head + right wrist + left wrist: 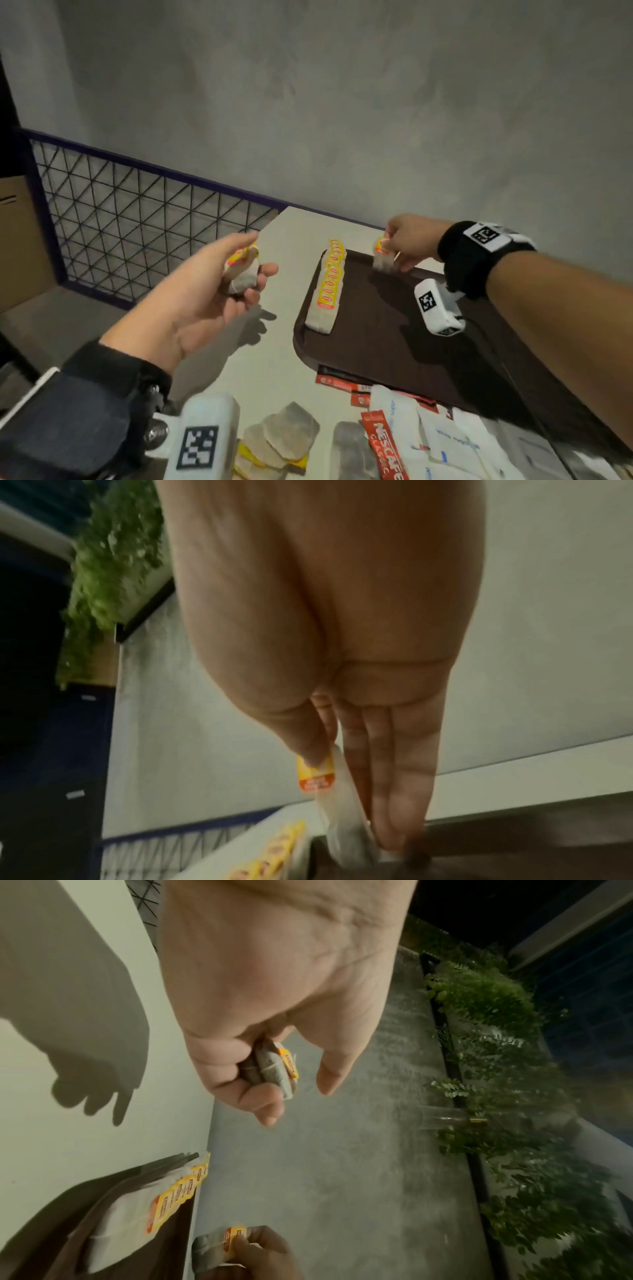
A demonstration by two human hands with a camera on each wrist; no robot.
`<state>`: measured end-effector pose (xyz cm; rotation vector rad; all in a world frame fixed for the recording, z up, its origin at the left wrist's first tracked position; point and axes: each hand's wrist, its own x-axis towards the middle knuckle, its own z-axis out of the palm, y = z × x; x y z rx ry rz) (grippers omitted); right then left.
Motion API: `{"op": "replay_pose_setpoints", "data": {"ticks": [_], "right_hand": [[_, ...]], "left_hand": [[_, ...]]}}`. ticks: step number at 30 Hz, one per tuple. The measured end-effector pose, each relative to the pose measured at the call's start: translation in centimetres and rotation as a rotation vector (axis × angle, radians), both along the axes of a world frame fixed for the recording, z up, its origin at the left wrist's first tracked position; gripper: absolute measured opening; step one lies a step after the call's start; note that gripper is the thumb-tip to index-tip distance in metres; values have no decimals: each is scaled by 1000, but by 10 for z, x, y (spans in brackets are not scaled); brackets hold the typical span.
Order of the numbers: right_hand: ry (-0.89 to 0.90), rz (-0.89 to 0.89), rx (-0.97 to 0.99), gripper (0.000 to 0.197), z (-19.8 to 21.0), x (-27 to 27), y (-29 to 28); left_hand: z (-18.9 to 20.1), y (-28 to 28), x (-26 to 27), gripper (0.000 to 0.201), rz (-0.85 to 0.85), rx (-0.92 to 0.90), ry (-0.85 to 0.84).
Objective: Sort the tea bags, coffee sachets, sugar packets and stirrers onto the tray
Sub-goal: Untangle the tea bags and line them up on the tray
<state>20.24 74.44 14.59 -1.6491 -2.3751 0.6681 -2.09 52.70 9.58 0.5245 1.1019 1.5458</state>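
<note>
Nearest the lens, off the tray's (394, 346) near edge: loose pile on the white table (284, 370). Unsorted tea bags (277, 435) with yellow tags to the near-left of the tray's near corner; red Nescafé Classic coffee sachets (385, 445) beside them; white sugar packets (455, 442) overlapping the sachets, just in front of the tray. No stirrers made out.

Left hand (209, 294), palm up, raised above the table to the left of the tray. Fingers curled round a small bundle of tea bags (241, 270); left wrist view shows at least two bags stacked, one yellow tag (288, 1062) outermost, index finger (334, 1074) extended and free of them.

Tray: dark brown, rounded corners, lying flat on the table. Along its left rim, a row of tea bags (325, 291) running near to far, bags overlapping, yellow-and-red tags uppermost.

Right hand (407, 243) at the tray's far edge, well right of the row. Thumb and fingers pinch one tea bag (382, 257) by its tagged top; the bag hangs upright, its lower end at the tray surface. Right wrist view: thumb (308, 739) on the yellow tag, other fingers straight down behind the bag; whether the bag touches the tray is blurred.

Beyond the tray: grey wall (342, 102), wire-mesh panel (137, 219) to the far left.
</note>
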Motion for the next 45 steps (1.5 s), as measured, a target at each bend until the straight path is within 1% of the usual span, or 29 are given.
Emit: {"op": "replay_pose_setpoints", "data": {"ticks": [2, 3, 5, 7, 9, 11, 13, 18, 21, 22, 23, 24, 25, 27, 30, 32, 35, 37, 38, 39, 41, 42, 43, 45], "right_hand": [[-33, -30, -23, 14, -9, -10, 15], [-36, -37, -31, 14, -12, -14, 21], [4, -62, -77, 11, -18, -22, 30], [64, -87, -159, 9, -23, -26, 37], [105, -104, -224, 13, -31, -28, 45], [139, -115, -260, 18, -38, -29, 51], [160, -141, -273, 17, -43, -31, 55], [138, -157, -208, 13, -49, -31, 63], [153, -155, -209, 13, -50, -29, 63], [154, -156, -214, 28, -50, -29, 62], [154, -161, -211, 47, -53, -28, 65], [152, -171, -198, 61, -54, -28, 65], [155, -175, -179, 67, -57, -28, 66], [165, -189, -153, 70, -60, -28, 69], [180, -204, -125, 70, -60, -28, 67], [166, -213, -103, 60, -57, -30, 65], [112, -234, 8, 40, -50, -33, 61], [105, -250, 93, 32, -45, -35, 58], [132, -256, 91, 32, -45, -35, 57], [206, -261, 42, 34, -45, -37, 56], [424, -281, -174, 39, -46, -43, 48], [502, -288, -288, 44, -45, -47, 39], [536, -282, -375, 53, -44, -50, 31], [546, -253, -478, 66, -43, -55, 21]], "left_hand": [[-4, 3, -2, 30, -1, -8, -31], [-6, 5, -4, 30, 3, -13, -50], [-7, 8, -8, 29, 16, -21, -86], [-5, 8, -10, 22, 25, -5, -128], [-1, 8, -11, 18, 27, 18, -154], [2, 8, -12, 20, 31, 36, -171], [3, 8, -12, 24, 43, 44, -172], [4, 6, -7, 15, 61, 46, -146], [4, 6, -5, 15, 71, 35, -134], [4, 6, -5, 15, 74, 32, -132], [4, 6, -6, 17, 78, 29, -132], [4, 6, -6, 18, 82, 27, -133], [4, 6, -6, 19, 86, 24, -130], [4, 7, -5, 20, 90, 17, -124], [3, 7, -4, 18, 89, 9, -125], [2, 7, -3, 17, 84, 5, -123], [1, 7, -3, 17, 85, 3, -120], [2, 7, -3, 17, 88, 2, -119], [2, 7, -3, 17, 87, 4, -119], [2, 7, -3, 17, 84, 5, -120], [3, 6, -3, 16, 81, 9, -122], [3, 6, -3, 16, 82, 9, -124], [2, 6, -2, 16, 80, 9, -125], [2, 5, -2, 16, 77, 9, -127]]}}
